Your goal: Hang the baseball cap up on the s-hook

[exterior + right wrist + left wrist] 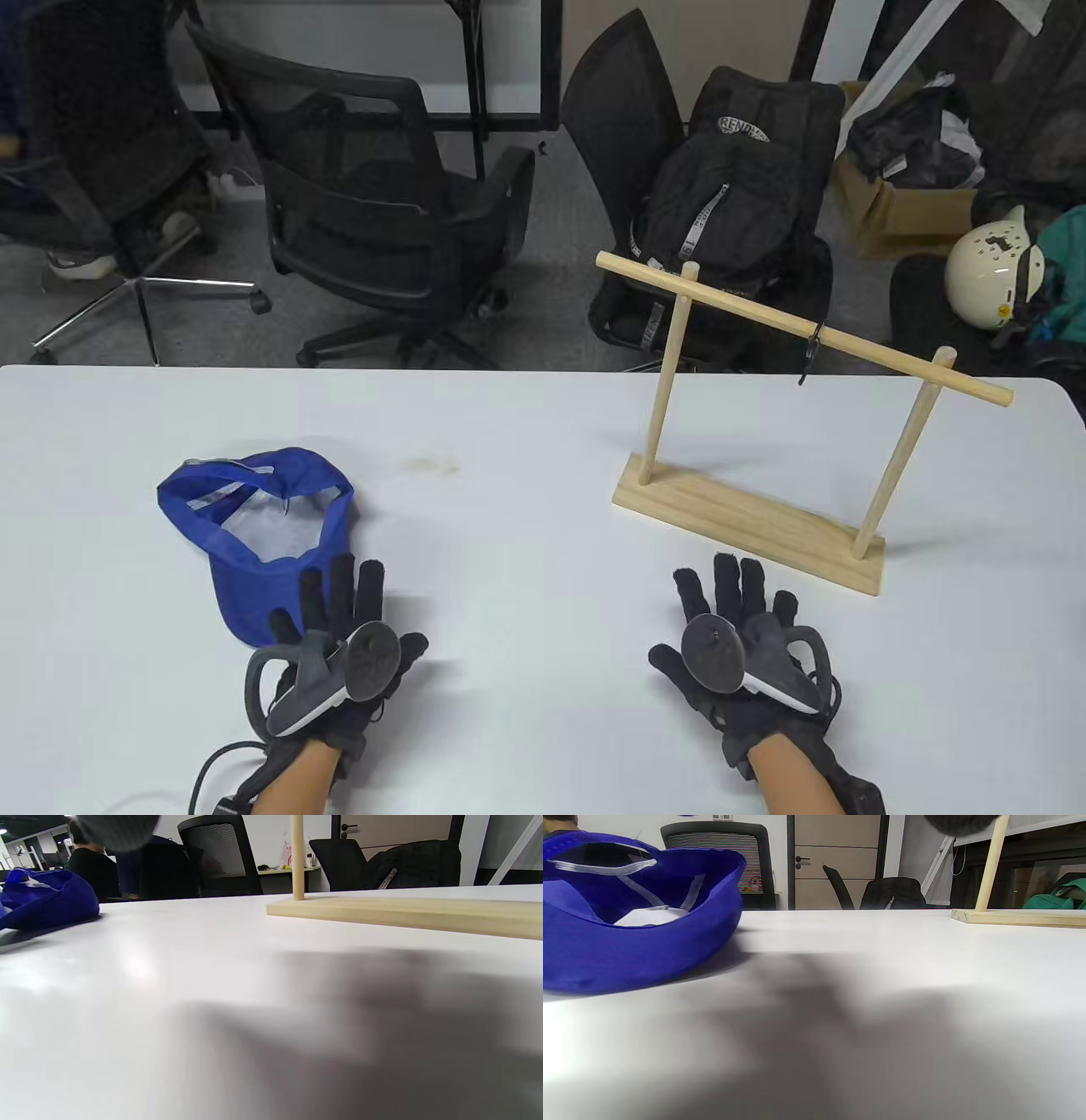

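A blue baseball cap (254, 535) lies upside down on the white table (509, 475), brim toward me; it also shows in the left wrist view (636, 921) and in the right wrist view (46, 902). A wooden rack (755, 518) stands at the right, and a black s-hook (812, 350) hangs from its crossbar (797, 327). My left hand (335, 611) lies flat with fingers spread, its fingertips over the cap's brim. My right hand (734, 603) lies flat and empty just in front of the rack's base, which also shows in the right wrist view (407, 914).
Office chairs (373, 204) and a black backpack (730, 204) stand beyond the table's far edge. A cardboard box (891, 204) and a white helmet (988, 263) are at the far right. A faint stain (428, 464) marks the table's middle.
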`<state>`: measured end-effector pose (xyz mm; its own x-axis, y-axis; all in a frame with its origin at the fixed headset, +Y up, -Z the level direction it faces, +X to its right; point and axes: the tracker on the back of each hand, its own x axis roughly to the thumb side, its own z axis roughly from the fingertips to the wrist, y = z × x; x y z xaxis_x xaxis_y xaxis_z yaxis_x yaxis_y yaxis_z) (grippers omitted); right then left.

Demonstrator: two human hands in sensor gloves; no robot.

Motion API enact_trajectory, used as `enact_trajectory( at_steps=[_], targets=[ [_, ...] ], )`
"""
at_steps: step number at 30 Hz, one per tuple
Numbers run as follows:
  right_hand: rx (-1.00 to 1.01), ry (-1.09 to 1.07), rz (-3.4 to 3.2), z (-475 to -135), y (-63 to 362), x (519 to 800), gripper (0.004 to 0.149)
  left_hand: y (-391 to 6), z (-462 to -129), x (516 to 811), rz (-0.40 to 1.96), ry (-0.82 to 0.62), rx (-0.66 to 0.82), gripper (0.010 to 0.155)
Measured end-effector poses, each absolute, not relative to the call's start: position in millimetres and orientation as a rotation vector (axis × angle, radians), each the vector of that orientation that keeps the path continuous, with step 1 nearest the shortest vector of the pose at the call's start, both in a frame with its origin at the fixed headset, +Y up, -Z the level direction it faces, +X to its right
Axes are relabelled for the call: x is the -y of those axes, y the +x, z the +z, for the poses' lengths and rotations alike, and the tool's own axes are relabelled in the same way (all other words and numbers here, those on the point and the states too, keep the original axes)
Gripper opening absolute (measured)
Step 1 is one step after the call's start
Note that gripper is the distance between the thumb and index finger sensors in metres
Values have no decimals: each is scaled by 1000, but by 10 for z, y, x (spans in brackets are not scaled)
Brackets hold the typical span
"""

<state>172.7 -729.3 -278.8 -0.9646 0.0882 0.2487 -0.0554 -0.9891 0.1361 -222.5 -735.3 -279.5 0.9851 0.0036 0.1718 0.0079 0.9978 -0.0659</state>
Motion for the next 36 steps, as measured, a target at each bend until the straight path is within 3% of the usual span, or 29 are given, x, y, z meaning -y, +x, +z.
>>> enact_trajectory(
  at_steps=[20,28,36],
  targets=[
    [-180,345,2997,-2806,1818,7304,90,-2308,-2748,6934,122,62,125,100],
    [-187,367,2997,-2839,1812,7344,90,-2303,-3002,6893,44,8,25,102],
    [-187,398,2972,-2857,1789,7382,90,-2263,-3396,6994,-45,-109,-181,97]
  ],
)
